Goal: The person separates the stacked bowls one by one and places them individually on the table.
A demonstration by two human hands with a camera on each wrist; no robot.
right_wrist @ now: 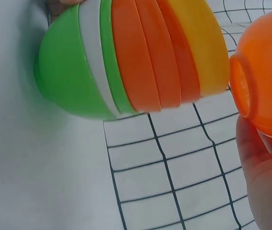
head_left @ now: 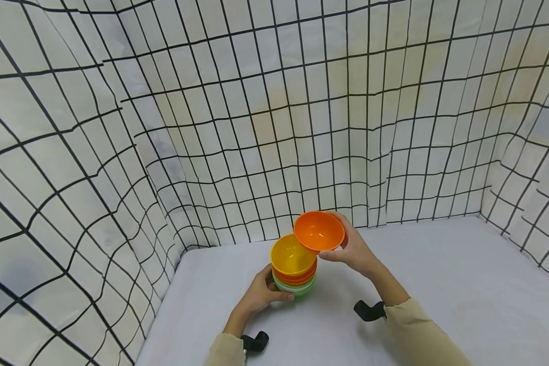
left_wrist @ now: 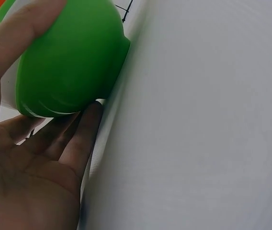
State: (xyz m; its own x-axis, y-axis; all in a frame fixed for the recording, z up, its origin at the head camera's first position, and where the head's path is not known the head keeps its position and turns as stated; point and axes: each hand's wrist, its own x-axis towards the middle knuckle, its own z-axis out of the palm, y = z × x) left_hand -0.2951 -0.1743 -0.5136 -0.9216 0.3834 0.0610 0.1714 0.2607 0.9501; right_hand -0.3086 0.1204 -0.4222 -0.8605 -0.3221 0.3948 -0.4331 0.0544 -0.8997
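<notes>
A stack of nested bowls stands on the white table, with a yellow bowl (head_left: 292,255) on top, several orange bowls (right_wrist: 135,57) under it, then green and white ones. The lowest is a green bowl (left_wrist: 73,57). My left hand (head_left: 262,292) grips the stack low on its left side, thumb across the front and fingers behind. My right hand (head_left: 354,246) holds a separate orange bowl (head_left: 319,232) by its right side, tilted, just above and right of the yellow bowl. In the right wrist view its foot ring is right at the yellow rim.
The white table (head_left: 439,284) extends around the stack. White sheeting with a black grid (head_left: 265,127) rises behind the table and along both sides. A black wrist-camera mount (head_left: 369,310) sits by the right sleeve, another black mount (head_left: 255,342) by the left sleeve.
</notes>
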